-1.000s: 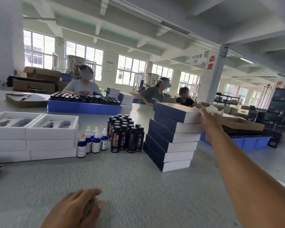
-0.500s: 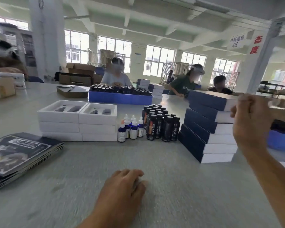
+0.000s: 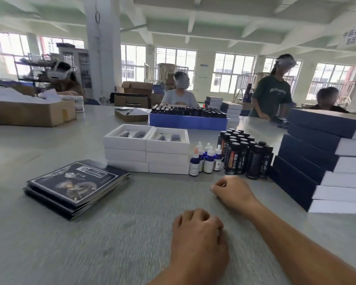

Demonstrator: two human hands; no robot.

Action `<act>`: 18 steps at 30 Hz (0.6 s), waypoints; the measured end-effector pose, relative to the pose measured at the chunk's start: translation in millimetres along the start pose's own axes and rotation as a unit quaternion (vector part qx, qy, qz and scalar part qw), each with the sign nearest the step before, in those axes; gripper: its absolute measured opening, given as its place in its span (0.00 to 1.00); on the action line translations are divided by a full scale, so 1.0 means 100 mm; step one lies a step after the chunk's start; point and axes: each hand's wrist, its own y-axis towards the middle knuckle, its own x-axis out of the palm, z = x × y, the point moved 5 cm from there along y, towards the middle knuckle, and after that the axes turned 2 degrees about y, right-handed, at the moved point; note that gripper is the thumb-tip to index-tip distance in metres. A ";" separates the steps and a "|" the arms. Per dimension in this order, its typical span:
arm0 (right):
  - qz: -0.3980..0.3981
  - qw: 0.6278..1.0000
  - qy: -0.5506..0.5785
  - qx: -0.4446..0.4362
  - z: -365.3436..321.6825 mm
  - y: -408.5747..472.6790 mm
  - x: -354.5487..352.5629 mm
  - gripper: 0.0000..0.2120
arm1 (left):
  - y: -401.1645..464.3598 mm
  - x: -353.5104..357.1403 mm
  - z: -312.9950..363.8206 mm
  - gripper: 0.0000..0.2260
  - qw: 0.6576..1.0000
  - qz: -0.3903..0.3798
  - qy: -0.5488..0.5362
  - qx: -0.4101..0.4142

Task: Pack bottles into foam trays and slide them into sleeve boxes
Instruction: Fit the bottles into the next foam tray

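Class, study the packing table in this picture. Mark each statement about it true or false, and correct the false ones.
1. The two top foam trays hold no bottles. True.
2. The dropper bottles stand right of the dark bottles. False: they stand left of them.
3. The right hand grips a dark bottle. False: it holds nothing; its fingers are curled above the table.
4. The booklets lie left of the trays, nearer the camera. True.
5. The sleeve boxes are stacked at the right. True.
6. The left hand rests on the booklets. False: it is on the table, apart from them.
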 end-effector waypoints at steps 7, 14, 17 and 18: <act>0.034 0.998 0.057 0.008 -0.23 0.44 0.27 0.21 | 0.04 0.00 0.00 0.14 0.999 0.002 -0.049 -0.015; 0.116 0.991 -0.050 0.037 -0.34 0.68 0.43 0.19 | 0.07 -0.09 -0.12 0.09 0.975 0.081 -0.187 -0.091; 0.131 0.989 -0.048 0.047 -0.32 0.70 0.46 0.16 | 0.10 -0.09 -0.17 0.08 0.963 0.088 -0.221 -0.123; 0.140 0.988 -0.049 0.050 -0.31 0.71 0.46 0.16 | 0.13 -0.10 -0.22 0.09 0.959 0.090 -0.231 -0.137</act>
